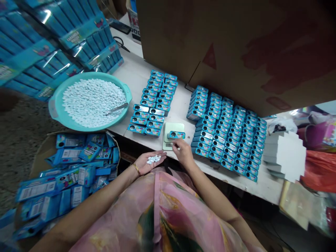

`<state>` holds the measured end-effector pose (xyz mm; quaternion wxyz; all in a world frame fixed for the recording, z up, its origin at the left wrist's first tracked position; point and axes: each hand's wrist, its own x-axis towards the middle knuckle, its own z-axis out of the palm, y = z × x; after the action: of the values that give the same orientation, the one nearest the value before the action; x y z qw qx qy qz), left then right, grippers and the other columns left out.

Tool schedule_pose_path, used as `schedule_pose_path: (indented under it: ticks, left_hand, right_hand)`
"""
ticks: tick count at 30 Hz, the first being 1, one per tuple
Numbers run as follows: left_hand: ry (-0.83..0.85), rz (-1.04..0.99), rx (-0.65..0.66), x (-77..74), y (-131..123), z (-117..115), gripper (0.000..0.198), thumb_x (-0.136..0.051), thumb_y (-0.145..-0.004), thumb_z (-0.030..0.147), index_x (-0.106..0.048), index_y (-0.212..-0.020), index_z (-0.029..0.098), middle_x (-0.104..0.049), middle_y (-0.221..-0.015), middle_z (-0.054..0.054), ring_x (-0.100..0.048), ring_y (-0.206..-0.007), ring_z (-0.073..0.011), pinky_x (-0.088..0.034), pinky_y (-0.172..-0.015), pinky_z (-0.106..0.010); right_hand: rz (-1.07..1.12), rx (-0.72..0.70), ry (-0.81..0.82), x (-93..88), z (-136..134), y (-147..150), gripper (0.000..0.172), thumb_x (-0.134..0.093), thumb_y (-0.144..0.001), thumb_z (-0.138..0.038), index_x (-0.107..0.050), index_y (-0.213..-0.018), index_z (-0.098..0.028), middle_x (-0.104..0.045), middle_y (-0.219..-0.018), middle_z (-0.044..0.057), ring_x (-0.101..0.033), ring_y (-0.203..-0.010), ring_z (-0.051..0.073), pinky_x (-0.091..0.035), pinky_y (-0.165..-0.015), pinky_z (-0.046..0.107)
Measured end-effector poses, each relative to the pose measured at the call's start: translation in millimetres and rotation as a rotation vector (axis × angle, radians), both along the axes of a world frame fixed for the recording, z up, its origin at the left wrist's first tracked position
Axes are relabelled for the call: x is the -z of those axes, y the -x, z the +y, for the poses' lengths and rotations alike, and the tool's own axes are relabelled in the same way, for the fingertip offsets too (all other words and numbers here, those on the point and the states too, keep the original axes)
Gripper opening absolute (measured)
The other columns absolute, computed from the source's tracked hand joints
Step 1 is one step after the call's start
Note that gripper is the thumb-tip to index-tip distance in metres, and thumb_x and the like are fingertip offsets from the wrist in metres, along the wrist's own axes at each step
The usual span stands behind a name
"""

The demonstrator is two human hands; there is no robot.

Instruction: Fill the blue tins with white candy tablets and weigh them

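Note:
My left hand [143, 162] lies palm up at the table's front edge, cupping a small heap of pale candies [153, 159]. Fingers drawn together in a pinch, my right hand [183, 151] hovers over the front of a small pale-green scale [173, 127]. Whatever sits between its fingertips is too small to make out. On the scale, just beyond those fingers, rests a single blue candy box [176, 135]. A large turquoise tub [128, 91] full of similar candies stands to the left, with a metal spoon [117, 109] lying in it.
Rows of blue boxes [154, 101] stand left of the scale, with a larger block of boxes [228, 136] to its right. A carton [117, 140] below the tub holds loose blue packs. Scissors [121, 44] lie at the back; a big cardboard box [231, 45] looms behind.

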<state>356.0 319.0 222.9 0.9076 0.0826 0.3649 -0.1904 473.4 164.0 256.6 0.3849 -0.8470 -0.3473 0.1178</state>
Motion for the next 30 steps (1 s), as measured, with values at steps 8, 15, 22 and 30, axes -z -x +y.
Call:
schedule_pose_path:
  ticks: [8,15,22,30]
  left_hand:
    - [0.0,-0.011,-0.034,1.4,0,-1,0.037,-0.043,-0.072,0.002,-0.052,-0.108,-0.001,-0.06,-0.106,-0.021,-0.055,-0.103,-0.0264,-0.044,-0.09,-0.034]
    - [0.027,0.035,-0.057,6.4,-1,-5,0.018,-0.044,-0.079,0.011,-0.058,-0.089,0.004,-0.065,-0.076,-0.012,-0.064,-0.074,-0.0181,-0.05,-0.075,-0.032]
    - [0.047,0.056,0.046,9.9,2,-6,0.018,-0.041,-0.082,0.014,-0.056,-0.085,0.006,-0.065,-0.074,-0.012,-0.063,-0.073,-0.0202,-0.051,-0.068,-0.034]
    - [0.068,0.066,0.017,4.3,2,-5,0.018,-0.041,-0.081,0.01,-0.056,-0.088,0.004,-0.065,-0.075,-0.011,-0.064,-0.071,-0.0173,-0.051,-0.069,-0.029]
  right_hand:
    - [-0.112,0.044,0.082,0.4,1,-39,0.025,-0.042,-0.082,-0.017,-0.058,-0.102,-0.019,-0.061,-0.095,0.006,-0.056,-0.089,0.017,-0.044,-0.08,0.029]
    - [-0.137,-0.394,0.268,7.5,7,30,0.026,-0.044,-0.085,-0.02,-0.054,-0.109,-0.024,-0.057,-0.106,0.005,-0.052,-0.094,0.016,-0.045,-0.079,0.028]
    - [-0.153,-0.499,0.459,25.2,17,50,0.023,-0.047,-0.084,-0.022,-0.05,-0.107,-0.018,-0.054,-0.099,0.007,-0.049,-0.089,0.019,-0.046,-0.066,0.028]
    - [-0.061,-0.369,0.281,24.6,6,52,0.021,-0.048,-0.082,-0.023,-0.052,-0.103,-0.019,-0.052,-0.097,0.006,-0.05,-0.088,0.015,-0.044,-0.07,0.024]
